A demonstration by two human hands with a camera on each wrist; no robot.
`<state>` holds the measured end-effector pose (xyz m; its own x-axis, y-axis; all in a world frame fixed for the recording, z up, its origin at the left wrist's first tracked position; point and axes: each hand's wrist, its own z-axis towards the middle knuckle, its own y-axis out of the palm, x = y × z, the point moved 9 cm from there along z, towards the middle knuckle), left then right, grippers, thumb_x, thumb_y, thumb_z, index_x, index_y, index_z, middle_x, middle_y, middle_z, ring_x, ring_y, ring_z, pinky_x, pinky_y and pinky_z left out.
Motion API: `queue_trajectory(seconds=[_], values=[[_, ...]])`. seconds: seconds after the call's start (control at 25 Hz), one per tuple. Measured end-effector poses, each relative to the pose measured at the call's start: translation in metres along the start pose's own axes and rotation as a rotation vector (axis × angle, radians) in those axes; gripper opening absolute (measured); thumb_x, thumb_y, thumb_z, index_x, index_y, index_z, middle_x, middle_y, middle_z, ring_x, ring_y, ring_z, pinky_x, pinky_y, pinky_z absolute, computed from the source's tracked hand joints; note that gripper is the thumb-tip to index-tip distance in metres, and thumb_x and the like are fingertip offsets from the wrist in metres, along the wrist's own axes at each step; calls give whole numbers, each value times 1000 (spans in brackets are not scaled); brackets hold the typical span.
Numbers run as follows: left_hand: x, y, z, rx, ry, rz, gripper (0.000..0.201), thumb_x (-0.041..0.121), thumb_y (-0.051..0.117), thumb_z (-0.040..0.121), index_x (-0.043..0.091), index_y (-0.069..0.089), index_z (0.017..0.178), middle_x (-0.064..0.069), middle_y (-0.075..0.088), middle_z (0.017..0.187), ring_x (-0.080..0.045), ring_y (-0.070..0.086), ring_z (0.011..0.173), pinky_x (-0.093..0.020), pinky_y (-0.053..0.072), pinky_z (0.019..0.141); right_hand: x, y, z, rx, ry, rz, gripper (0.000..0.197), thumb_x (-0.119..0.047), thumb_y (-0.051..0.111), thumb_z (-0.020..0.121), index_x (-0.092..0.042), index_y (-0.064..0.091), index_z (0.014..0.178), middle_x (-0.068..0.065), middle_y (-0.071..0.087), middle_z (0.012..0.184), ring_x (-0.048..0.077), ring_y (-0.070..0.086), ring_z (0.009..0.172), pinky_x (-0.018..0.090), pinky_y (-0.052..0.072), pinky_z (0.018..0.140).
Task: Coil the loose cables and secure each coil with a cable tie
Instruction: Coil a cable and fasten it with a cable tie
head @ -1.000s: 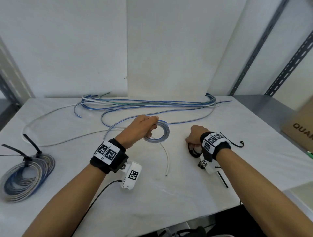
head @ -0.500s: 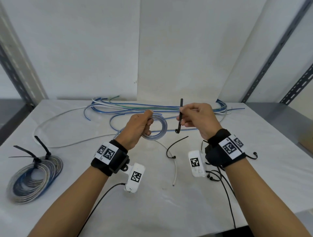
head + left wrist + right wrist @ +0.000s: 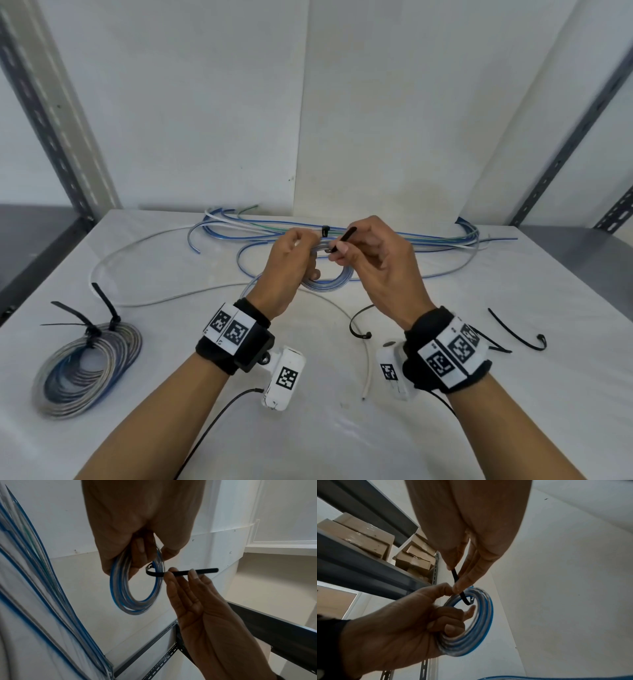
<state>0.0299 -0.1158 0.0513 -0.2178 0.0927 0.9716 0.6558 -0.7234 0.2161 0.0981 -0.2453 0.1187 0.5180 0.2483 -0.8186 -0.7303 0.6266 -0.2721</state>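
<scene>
My left hand (image 3: 291,263) (image 3: 137,555) (image 3: 412,626) grips a small coil of clear and blue cable (image 3: 329,282) (image 3: 137,601) (image 3: 476,635), lifted above the white table (image 3: 445,394). My right hand (image 3: 370,260) (image 3: 185,582) (image 3: 465,566) pinches a black cable tie (image 3: 346,236) (image 3: 181,572) (image 3: 455,576). The tie's far end hooks through the coil and curls round its strands. Loose blue, white and green cables (image 3: 342,233) lie along the table's back edge.
A finished coil (image 3: 89,370) bound with black ties lies at the left of the table. Two spare black ties (image 3: 358,323) (image 3: 517,332) lie right of centre. A loose white cable end (image 3: 366,370) trails near the front. Slotted metal shelf posts (image 3: 565,144) stand either side.
My right hand picked a tie off the table a second ago, raised it, then moved left to the coil and threaded the tie through it. Both hands rose slightly.
</scene>
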Motion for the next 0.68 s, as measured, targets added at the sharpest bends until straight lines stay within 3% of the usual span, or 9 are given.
queue_trajectory(seconds=[0.12, 0.2, 0.28, 0.4, 0.48, 0.68], values=[[5, 0, 0, -15, 40, 36, 26, 19, 50, 105, 10, 61, 84, 9, 32, 51, -11, 26, 49, -32, 35, 58, -10, 0, 0, 2, -19, 26, 6, -7, 62, 99, -3, 58, 102, 17, 73, 96, 22, 74, 83, 35, 59, 76], [14, -3, -1, 1, 115, 82, 23, 19, 52, 105, 9, 63, 87, 13, 43, 48, -9, 31, 46, -38, 32, 64, -7, -3, 3, 38, 70, 116, 4, -5, 63, 98, -2, 60, 97, 17, 74, 92, 18, 66, 68, 26, 50, 61], [23, -5, -4, 21, 196, 110, 19, 21, 56, 103, 11, 61, 87, 12, 53, 52, -11, 34, 48, -41, 32, 65, 7, -5, 2, 86, 225, 228, 8, -10, 64, 98, -3, 64, 96, 14, 74, 85, 16, 53, 58, 24, 39, 51], [34, -7, -7, 52, 285, 153, 21, 19, 57, 103, 13, 62, 84, 11, 58, 60, -17, 36, 55, -33, 41, 59, 26, 4, -2, 81, 410, 271, 14, -16, 66, 96, -3, 69, 93, 10, 70, 80, 13, 46, 61, 21, 35, 49], [36, -10, -8, 75, 293, 186, 20, 15, 55, 104, 8, 61, 86, 15, 59, 58, -10, 39, 53, -28, 44, 60, 35, 15, -5, 39, 498, 283, 11, -16, 69, 94, -6, 69, 88, 9, 65, 81, 12, 45, 64, 20, 38, 51], [39, -12, -8, 67, 319, 186, 20, 16, 55, 105, 8, 61, 88, 15, 57, 58, -16, 35, 55, -41, 46, 66, 39, 24, -3, -2, 564, 284, 13, -15, 70, 92, -11, 69, 80, 9, 63, 79, 10, 47, 63, 20, 41, 51]])
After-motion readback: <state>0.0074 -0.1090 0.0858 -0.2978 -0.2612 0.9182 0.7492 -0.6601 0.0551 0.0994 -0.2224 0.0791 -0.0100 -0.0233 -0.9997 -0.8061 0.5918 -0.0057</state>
